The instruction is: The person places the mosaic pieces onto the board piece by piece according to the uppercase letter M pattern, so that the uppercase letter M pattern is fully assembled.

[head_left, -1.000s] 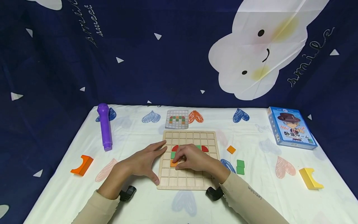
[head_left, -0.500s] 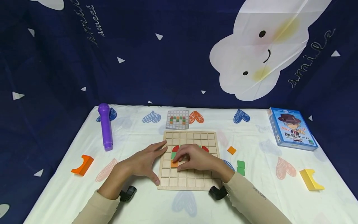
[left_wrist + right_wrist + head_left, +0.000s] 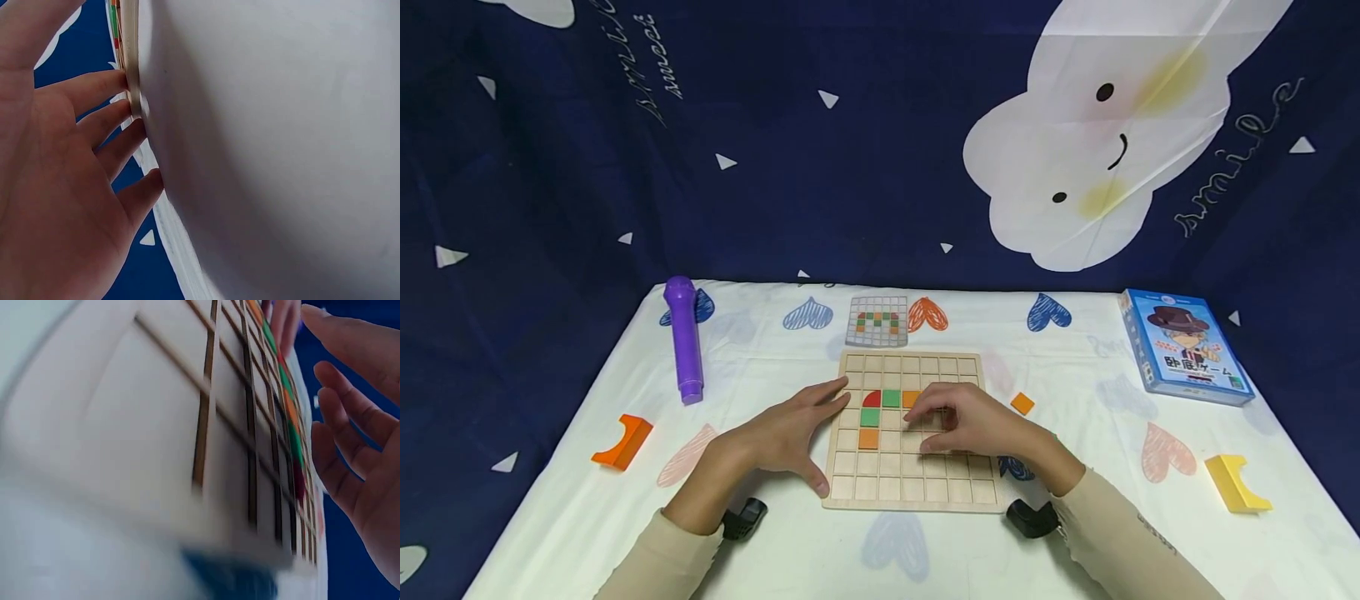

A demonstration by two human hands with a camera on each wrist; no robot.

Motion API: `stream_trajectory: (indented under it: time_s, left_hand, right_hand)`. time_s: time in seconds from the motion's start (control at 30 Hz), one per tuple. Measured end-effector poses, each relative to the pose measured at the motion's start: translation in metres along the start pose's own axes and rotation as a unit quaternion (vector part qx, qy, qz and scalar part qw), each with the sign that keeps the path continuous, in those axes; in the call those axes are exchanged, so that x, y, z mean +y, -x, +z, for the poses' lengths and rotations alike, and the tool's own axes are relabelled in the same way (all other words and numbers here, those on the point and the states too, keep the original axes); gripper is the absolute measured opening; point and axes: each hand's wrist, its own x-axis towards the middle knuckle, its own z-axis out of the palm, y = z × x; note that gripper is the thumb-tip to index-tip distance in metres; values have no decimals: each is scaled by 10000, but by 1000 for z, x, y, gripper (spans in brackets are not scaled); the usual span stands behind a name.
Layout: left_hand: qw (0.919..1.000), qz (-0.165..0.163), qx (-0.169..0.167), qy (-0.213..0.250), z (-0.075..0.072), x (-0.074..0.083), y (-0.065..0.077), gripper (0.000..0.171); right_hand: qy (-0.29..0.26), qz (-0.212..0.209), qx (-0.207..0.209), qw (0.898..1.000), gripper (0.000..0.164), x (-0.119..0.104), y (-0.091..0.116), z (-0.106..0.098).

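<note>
A wooden grid board (image 3: 891, 490) lies on the table, holding a red quarter-round tile (image 3: 872, 399), green tiles (image 3: 870, 417) and orange tiles (image 3: 868, 438). My left hand (image 3: 782, 433) rests along the board's left edge, fingers spread. In the left wrist view, that hand (image 3: 69, 181) has its fingertips at the board's rim (image 3: 130, 56). Over the right half of the board hovers my right hand (image 3: 981, 423), fingers loosely bent with nothing between them. It hides part of the tile row. The right wrist view shows this hand (image 3: 375, 437) beside the colored row.
Behind the board lies a small pattern card (image 3: 877, 323). A loose orange tile (image 3: 1022, 404) sits right of the board. Farther out are a purple toy microphone (image 3: 685, 342), an orange arch block (image 3: 623, 443), a yellow arch block (image 3: 1236, 483) and a blue game box (image 3: 1187, 346).
My right hand has left the orange tile at the left of the board and moved right. Its forearm now covers the loose green tiles. The left hand has stayed put.
</note>
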Motion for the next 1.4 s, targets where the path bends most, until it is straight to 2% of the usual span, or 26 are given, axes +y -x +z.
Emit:
stream_trajectory:
  time_s: [0.33, 0.67, 0.9, 1.1, 1.4]
  left_hand:
    - [10000, 28, 6, -2, -1, 1, 0, 133]
    - [10000, 38, 11, 31, -1, 1, 1, 132]
    - [9999, 88, 28, 55, 0, 1, 2, 132]
    - [9999, 93, 31, 46, 0, 1, 1, 132]
    - [9999, 80, 23, 56, 0, 1, 2, 132]
  right_hand:
    - [256, 367, 413, 9981, 36, 21, 45, -28]
    - [437, 725, 925, 9921, 41, 40, 93, -39]
    - [636, 641, 1260, 9879, 41, 55, 122, -44]
    - [581, 873, 1245, 9867, 41, 60, 135, -45]
    - [451, 1181, 1118, 9857, 38, 65, 137, -47]
